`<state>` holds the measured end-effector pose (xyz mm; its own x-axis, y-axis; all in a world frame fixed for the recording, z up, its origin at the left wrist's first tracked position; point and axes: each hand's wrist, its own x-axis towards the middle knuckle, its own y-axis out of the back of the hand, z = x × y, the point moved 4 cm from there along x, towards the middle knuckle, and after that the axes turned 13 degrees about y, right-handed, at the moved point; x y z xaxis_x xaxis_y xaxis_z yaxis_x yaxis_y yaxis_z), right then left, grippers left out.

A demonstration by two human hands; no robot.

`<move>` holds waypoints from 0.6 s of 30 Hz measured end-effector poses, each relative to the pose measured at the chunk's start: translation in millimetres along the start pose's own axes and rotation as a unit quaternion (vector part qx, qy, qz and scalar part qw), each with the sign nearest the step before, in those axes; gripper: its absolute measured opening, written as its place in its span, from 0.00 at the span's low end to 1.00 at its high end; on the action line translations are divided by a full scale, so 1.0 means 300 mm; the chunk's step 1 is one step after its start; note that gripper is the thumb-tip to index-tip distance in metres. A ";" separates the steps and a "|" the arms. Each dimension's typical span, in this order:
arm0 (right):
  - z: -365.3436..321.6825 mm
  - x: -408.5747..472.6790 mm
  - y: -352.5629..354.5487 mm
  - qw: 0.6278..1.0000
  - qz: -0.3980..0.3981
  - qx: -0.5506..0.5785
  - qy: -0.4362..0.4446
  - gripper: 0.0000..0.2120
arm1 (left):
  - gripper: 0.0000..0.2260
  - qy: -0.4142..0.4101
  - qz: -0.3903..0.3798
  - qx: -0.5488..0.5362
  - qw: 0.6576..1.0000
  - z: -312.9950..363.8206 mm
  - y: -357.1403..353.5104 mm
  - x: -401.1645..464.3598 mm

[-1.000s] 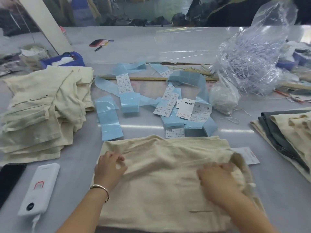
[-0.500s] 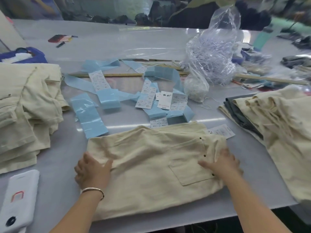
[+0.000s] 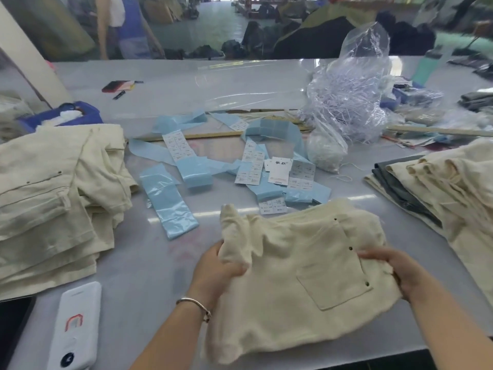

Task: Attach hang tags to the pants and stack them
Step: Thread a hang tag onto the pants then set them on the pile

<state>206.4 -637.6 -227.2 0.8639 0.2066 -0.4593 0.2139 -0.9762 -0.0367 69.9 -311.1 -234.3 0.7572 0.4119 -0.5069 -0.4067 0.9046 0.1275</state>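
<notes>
A folded pair of cream pants (image 3: 298, 273) with a riveted back pocket is held just above the table's near edge. My left hand (image 3: 216, 271) grips its left edge, where the cloth bunches upward. My right hand (image 3: 394, 271) grips its right edge. A pile of cream pants (image 3: 50, 198) lies at the left. Another pile of cream and grey pants (image 3: 437, 188) lies at the right. White hang tags (image 3: 277, 170) and printed label strips on blue backing (image 3: 170, 201) are scattered in the middle of the table.
A white power bank (image 3: 77, 327) and a dark phone (image 3: 13, 324) lie at the near left. A clear plastic bag of tag strings (image 3: 349, 102) stands at the back right, a blue tray (image 3: 61, 116) at the back left. A wooden ruler (image 3: 208, 134) lies across the middle.
Both hands have closed on the folded pants' side edges and lifted them off the table, shifted to the right. The left edge now bunches up over my left hand.
</notes>
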 end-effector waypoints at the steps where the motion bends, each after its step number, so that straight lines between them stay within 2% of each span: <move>1: -0.024 -0.017 -0.009 1.000 -0.014 0.011 0.017 0.22 | 0.17 -0.012 -0.021 -0.026 0.999 0.046 -0.028 -0.021; 5: -0.162 -0.086 0.031 0.992 -0.018 0.035 0.118 0.27 | 0.18 -0.063 -0.089 -0.065 0.992 0.260 -0.141 -0.092; 7: -0.248 -0.131 0.096 0.981 0.000 0.067 0.184 0.24 | 0.18 -0.097 -0.115 -0.058 0.987 0.379 -0.219 -0.127; 10: -0.368 -0.208 0.236 0.956 0.070 0.096 0.270 0.24 | 0.18 -0.143 -0.168 -0.050 0.974 0.550 -0.403 -0.175; 14: -0.502 -0.326 0.472 0.919 0.168 0.106 0.340 0.18 | 0.15 -0.204 -0.235 -0.028 0.950 0.772 -0.750 -0.268; 18: -0.608 -0.495 0.828 0.853 0.277 0.135 0.421 0.19 | 0.09 -0.272 -0.308 -0.018 0.911 1.019 -1.085 -0.384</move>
<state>214.3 -898.6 -6.2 0.8439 -0.4277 0.3240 -0.3482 -0.8959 -0.2757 271.3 -619.4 43.1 0.9849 -0.1713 0.0266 0.1728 0.9824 -0.0716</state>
